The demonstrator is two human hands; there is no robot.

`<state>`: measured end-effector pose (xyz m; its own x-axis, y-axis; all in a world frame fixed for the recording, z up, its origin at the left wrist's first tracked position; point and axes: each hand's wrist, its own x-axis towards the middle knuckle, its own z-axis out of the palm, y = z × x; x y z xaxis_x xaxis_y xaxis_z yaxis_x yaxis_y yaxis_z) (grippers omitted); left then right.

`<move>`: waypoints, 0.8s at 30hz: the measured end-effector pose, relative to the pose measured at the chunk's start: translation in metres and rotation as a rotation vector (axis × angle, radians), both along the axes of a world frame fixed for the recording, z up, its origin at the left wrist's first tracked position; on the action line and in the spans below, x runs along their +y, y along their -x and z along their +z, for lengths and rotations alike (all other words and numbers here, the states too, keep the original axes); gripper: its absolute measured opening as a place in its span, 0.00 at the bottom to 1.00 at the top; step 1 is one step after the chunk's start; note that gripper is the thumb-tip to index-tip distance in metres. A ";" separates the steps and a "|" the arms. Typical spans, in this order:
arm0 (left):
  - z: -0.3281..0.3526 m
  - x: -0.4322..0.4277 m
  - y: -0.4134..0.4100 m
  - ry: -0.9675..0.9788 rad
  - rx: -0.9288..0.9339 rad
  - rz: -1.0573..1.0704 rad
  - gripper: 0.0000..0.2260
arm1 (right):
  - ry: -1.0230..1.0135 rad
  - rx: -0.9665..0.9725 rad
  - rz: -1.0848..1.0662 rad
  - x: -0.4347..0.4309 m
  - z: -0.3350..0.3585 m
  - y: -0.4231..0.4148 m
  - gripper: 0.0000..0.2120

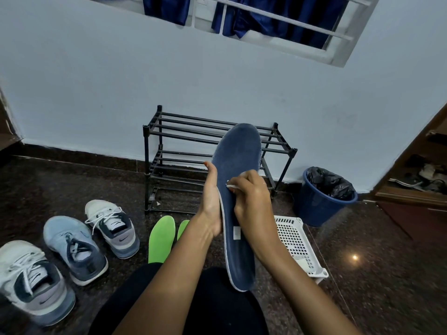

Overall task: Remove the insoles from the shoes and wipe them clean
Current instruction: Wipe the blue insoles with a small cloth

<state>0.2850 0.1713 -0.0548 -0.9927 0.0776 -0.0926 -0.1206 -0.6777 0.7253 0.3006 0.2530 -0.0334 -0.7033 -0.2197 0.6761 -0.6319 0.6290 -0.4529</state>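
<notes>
A dark blue insole (238,165) with a white edge stands upright in front of me, toe end up. My left hand (211,204) holds it from behind along its left edge, thumb at the rim. My right hand (251,197) presses a small white wipe (232,187) against the insole's face, fingers curled round the wipe. Two green insoles (161,238) lie on the floor below my left forearm. Three sneakers sit at the left: a white and grey one (113,228), a light blue one (75,247) and another white and grey one (31,281).
A black shoe rack (183,151) stands against the wall behind the insole. A white perforated basket (300,245) lies on the dark floor to the right, with a blue bin (321,204) lined in black beyond it. A wooden cabinet (420,184) is open at far right.
</notes>
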 end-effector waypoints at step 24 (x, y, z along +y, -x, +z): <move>0.004 0.001 -0.004 -0.080 0.043 -0.048 0.41 | 0.011 -0.002 0.019 0.015 -0.002 -0.002 0.08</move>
